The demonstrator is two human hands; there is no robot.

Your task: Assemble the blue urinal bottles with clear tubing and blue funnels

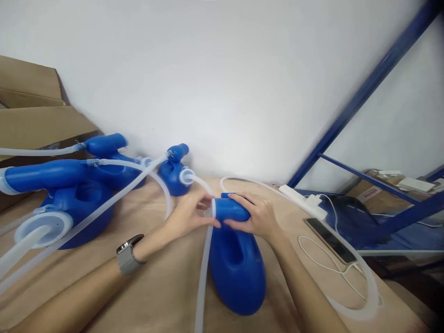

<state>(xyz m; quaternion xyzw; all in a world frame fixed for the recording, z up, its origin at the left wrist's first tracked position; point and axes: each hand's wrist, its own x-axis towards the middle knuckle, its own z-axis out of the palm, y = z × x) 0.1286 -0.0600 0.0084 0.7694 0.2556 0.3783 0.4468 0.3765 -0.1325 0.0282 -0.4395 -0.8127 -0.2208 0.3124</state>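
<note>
A blue plastic bottle (239,273) with a hollow grip lies on the wooden table in front of me. Its blue neck part points to the left and ends in a whitish cap (213,209). My left hand (189,210), with a watch on the wrist, has its fingers and thumb closed around this cap. Wrapped over the blue neck from the right is my right hand (256,213). A translucent hose (204,277) runs down the table just left of the bottle.
More blue bottles with hoses stand at the left (83,208) and back (173,175). An open cardboard box (34,125) is behind them. At the right lie a phone (331,240), cables, a hose loop and a power strip (301,201), beside a blue metal frame (360,97).
</note>
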